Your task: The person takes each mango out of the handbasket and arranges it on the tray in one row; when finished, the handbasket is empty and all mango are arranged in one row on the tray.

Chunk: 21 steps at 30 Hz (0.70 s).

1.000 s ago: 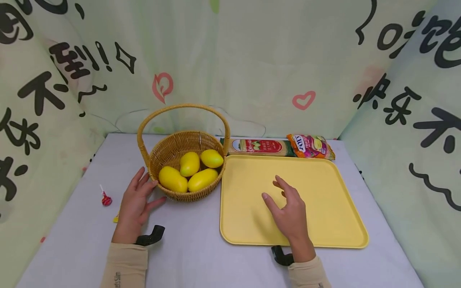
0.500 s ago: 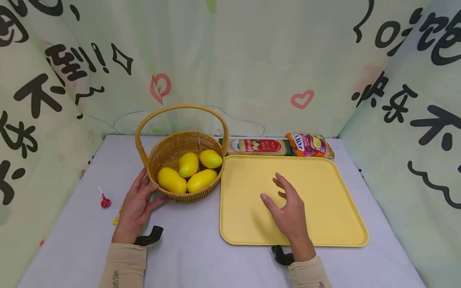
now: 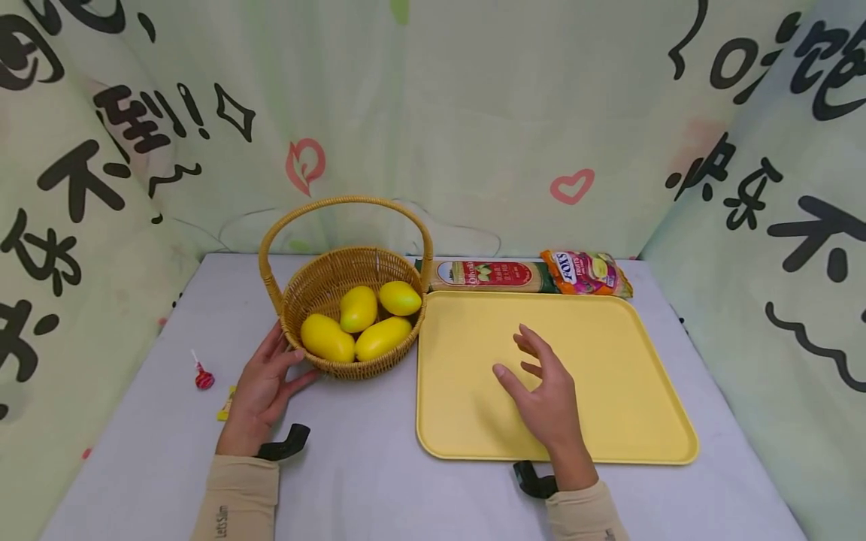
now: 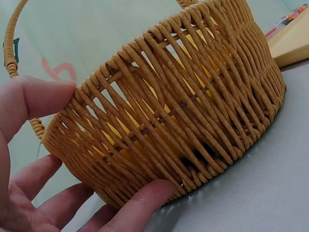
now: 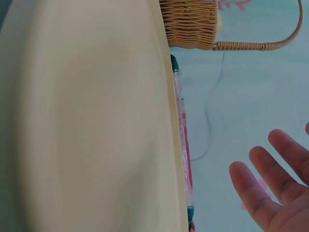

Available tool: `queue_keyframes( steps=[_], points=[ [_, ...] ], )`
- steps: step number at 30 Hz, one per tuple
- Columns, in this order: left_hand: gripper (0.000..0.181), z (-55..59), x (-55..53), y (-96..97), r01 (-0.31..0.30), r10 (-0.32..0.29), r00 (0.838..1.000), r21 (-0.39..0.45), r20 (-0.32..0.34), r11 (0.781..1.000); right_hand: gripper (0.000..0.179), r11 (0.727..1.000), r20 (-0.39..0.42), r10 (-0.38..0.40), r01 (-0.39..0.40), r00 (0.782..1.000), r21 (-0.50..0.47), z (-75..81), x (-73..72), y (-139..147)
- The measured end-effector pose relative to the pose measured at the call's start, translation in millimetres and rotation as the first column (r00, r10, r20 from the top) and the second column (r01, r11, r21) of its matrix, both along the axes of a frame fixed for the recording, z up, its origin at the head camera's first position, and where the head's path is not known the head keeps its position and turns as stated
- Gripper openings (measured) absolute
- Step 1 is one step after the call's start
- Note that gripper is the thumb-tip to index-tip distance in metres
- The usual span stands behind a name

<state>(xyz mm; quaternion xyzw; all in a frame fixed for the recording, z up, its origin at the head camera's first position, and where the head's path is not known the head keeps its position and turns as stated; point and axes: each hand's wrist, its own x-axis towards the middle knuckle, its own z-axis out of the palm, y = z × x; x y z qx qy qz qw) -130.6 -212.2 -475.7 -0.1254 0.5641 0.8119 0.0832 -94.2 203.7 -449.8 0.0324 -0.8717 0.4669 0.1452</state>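
A brown wicker basket (image 3: 318, 282) with a tall arched handle stands left of centre on the table. Inside are several plain yellow fruits (image 3: 326, 338), smooth and oval like mangoes. My left hand (image 3: 262, 387) grips the basket's near left side. In the left wrist view, one finger (image 4: 53, 94) bends onto the rim, the thumb (image 4: 152, 195) presses low by the base, and the other fingers go partly hidden behind the woven wall. My right hand (image 3: 544, 394) hovers over the yellow tray (image 3: 629, 398), its fingers loosely bent and holding nothing.
Behind the tray lie a long pack with a red label (image 3: 490, 276) and an orange-purple candy bag (image 3: 588, 273). A red lollipop (image 3: 204, 378) lies at the left, near a small yellow packet (image 3: 226, 404) partly behind my left hand. Printed curtains enclose the table.
My left hand has closed in slightly on the basket, its fingers now against the side and rim. The right hand keeps its place over the tray.
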Motion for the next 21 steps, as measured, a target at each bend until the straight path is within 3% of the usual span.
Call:
queue_keyframes(
  steps=[6, 12, 21],
  points=[
    [0.084, -0.6, -1.4, 2.4, -0.027, 0.028, 0.999, -0.029, 0.036, 0.999, 0.071, 1.0, 0.019, -0.001, 0.0, 1.0, 0.019, -0.2, -0.3, -0.2],
    [0.085, -0.6, -1.9, 3.3, -0.027, 0.027, 0.999, -0.016, 0.027, 1.0, 0.073, 0.999, 0.042, 0.024, -0.023, 0.999, -0.028, -1.3, -1.0, 1.6],
    [0.083, 0.2, -0.3, 5.2, -0.042, 0.042, 0.998, -0.011, 0.038, 0.999, 0.076, 0.979, 0.091, 0.167, -0.154, 0.982, -0.134, 15.3, -10.0, -3.4]
  ],
)
